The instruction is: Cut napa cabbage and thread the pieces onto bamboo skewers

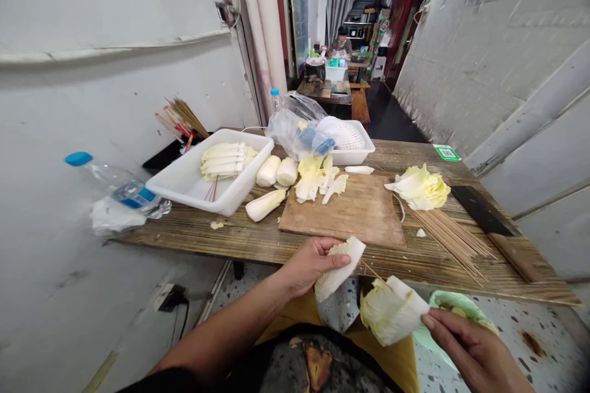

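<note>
Left hand (308,265): fingers closed around a cabbage strip (338,269), pale white stalk, slightly curved, held just off the near worktop (184,230) edge. Right hand (465,344): fingers pinch a cabbage bundle (393,312), white rib with yellow-green frilly edge, folded layers, below and right of the strip. Thin skewer (374,272) runs between the two pieces, its tip in the bundle. On the worktop: cutting board (359,212) with cut cabbage pieces (318,181), white tray (184,187) of skewered cabbage, loose skewers (442,230), cleaver (483,212).
</note>
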The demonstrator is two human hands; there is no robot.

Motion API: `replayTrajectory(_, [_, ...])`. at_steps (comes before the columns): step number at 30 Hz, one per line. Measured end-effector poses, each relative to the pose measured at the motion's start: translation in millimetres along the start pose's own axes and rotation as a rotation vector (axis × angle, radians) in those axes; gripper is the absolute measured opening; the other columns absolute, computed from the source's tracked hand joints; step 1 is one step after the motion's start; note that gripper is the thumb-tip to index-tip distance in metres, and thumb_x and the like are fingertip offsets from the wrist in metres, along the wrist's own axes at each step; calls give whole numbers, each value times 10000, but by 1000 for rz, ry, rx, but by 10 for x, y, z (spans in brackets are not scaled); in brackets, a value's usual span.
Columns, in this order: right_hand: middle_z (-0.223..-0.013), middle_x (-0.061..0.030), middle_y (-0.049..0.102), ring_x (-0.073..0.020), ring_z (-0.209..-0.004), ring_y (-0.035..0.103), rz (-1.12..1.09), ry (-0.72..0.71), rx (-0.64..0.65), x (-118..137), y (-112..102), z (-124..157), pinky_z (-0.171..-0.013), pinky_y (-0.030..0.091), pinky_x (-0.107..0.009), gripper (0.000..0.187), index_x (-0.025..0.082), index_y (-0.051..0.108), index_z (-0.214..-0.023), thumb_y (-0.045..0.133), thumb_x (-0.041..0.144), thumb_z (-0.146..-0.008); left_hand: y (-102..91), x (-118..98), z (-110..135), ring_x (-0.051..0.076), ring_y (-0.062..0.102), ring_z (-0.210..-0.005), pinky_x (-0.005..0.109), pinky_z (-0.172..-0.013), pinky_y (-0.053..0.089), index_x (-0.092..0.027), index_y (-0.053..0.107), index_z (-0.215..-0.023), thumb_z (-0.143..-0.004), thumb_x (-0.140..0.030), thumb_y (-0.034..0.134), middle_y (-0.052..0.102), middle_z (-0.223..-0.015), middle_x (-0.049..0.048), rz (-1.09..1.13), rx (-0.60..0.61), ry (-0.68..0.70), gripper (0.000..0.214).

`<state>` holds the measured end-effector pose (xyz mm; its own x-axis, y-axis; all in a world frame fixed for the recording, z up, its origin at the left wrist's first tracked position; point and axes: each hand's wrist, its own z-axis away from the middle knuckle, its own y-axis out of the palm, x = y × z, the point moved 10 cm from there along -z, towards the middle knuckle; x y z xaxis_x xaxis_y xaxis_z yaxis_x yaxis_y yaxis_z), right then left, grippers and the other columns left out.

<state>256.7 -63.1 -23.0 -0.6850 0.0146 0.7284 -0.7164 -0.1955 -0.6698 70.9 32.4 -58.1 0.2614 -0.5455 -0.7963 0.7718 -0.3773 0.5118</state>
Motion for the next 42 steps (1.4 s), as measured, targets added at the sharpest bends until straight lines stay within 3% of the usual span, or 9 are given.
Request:
replayTrajectory(9, [-721,-10,661,-177,-697,613,-41,61,80,0,101,25,-638,489,-204,323,221,664,-797,453,455,-866,-40,83,12,84,556,-547,187,-552,405,-97,724,-790,-540,-337,829,692,-684,35,-81,-20,-53,362])
replayTrajectory(21, [-760,-26,647,-180,-735,598,-183,116,190,-94,269,73,-679,485,-212,367,203,660,-804,437,486,-876,-57,245,59,103,574,-539,226,-568,437,-91,701,-689,-424,-290,872,678,-640,34,-2,-40,-190,373])
replayTrajectory(28, [-737,-10,638,-161,-705,586,-254,132,182,20,312,86,-636,475,-190,354,218,662,-783,451,489,-870,120,349,117,111,572,-552,241,-582,440,-81,700,-705,-395,-289,876,680,-676,49,-12,-7,-250,413])
replayTrajectory(34, [-771,-15,651,-177,-748,603,-198,119,144,28,241,62,-679,488,-208,353,224,687,-908,444,478,-880,202,303,126,96,549,-523,222,-549,407,-79,703,-697,-415,-332,869,668,-641,42,-3,-22,-206,413])
replayTrajectory(42, [-847,-2,702,-170,-773,645,-128,59,111,-48,85,157,-709,508,-184,308,262,700,-975,477,446,-870,76,217,173,97,543,-497,212,-506,400,-85,695,-653,-446,-338,864,661,-603,37,36,-145,-110,368])
